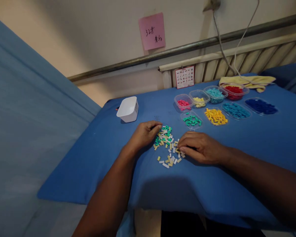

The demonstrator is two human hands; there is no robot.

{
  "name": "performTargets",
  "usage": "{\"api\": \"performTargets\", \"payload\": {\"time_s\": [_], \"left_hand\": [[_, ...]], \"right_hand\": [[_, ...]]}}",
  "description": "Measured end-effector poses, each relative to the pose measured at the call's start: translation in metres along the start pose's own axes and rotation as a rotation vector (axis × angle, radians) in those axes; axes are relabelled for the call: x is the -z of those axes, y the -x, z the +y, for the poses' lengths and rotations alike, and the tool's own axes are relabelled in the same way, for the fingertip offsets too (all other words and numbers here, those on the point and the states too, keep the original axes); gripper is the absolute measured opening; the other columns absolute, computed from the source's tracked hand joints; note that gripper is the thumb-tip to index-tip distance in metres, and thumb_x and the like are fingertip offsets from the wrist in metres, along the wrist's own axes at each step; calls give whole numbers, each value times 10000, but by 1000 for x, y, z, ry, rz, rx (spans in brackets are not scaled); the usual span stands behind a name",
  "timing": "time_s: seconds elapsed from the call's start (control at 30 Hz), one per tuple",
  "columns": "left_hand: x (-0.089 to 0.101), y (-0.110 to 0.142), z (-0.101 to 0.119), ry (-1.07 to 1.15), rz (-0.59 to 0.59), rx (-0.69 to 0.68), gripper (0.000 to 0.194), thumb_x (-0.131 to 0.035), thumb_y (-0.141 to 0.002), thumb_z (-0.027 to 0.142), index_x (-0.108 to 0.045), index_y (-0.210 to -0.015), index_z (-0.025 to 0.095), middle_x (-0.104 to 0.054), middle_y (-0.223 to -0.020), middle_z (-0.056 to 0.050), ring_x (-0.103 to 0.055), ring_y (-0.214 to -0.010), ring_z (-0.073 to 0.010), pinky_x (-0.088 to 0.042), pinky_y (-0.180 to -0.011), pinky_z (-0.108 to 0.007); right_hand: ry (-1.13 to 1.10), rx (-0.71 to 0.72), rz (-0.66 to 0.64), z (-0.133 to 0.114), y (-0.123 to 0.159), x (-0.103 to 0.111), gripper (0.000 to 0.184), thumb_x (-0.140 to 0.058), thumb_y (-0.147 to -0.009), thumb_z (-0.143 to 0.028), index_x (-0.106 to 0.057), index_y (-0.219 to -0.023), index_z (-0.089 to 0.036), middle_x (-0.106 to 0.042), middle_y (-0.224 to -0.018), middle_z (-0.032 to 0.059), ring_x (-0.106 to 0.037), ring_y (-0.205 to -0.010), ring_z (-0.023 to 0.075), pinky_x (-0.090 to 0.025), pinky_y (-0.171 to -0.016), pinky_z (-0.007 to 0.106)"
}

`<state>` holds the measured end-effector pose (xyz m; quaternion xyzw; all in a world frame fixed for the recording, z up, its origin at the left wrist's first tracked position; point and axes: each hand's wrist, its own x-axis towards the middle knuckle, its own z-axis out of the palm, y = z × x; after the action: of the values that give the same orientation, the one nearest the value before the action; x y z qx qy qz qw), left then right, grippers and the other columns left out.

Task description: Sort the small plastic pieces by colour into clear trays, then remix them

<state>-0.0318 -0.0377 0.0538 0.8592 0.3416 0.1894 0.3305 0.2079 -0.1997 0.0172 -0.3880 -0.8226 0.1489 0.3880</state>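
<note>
A loose pile of small green, white and pale yellow plastic pieces (165,136) lies on the blue cloth between my hands. At the pile's left edge is my left hand (146,134), its thumb and fingers closed together at the tips. Whatever they hold, if anything, is hidden. My right hand (201,148) rests low at the right side of the pile, fingers curled together over a few white and yellow pieces. I cannot make out what is between its fingertips. Some white and yellow pieces (171,160) lie scattered nearer to me.
Behind my right hand stand clear tubs of sorted pieces: green (192,120), orange-yellow (216,117), pink (184,103), red (234,92) and several others. A white container (128,109) stands at the back left. A yellow cloth (248,80) lies by the radiator (236,57).
</note>
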Motion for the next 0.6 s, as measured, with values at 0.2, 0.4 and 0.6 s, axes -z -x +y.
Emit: {"api": "performTargets", "payload": {"time_s": [0.2,0.4,0.6], "left_hand": [[-26,-10,12,253,141,111,660,-535,-1017,777,-808,-987,177,-530,-614,7,-523,-610,-159,-429,-601,-296],[-19,-15,3,553,26,232,922,-247,-1022,878,-753,-1281,152,-778,-1086,-137,-685,-784,-171,-579,-761,-314],[17,2,-7,286,0,209,437,-703,-960,596,-790,-1031,173,-767,-964,-88,-671,-819,-175,-554,-792,-317]], "right_hand": [[19,-69,50,5,0,-1,245,-561,-1113,-263,-771,-997,-215,-811,-948,71,-746,-891,212,-592,-838,380],[30,-80,66,4,0,-1,236,-564,-1114,-266,-761,-994,-213,-815,-955,71,-748,-893,210,-584,-842,375],[25,-114,89,5,3,-1,227,-564,-1121,-280,-757,-1020,-216,-816,-968,76,-748,-892,215,-586,-839,391]]}}
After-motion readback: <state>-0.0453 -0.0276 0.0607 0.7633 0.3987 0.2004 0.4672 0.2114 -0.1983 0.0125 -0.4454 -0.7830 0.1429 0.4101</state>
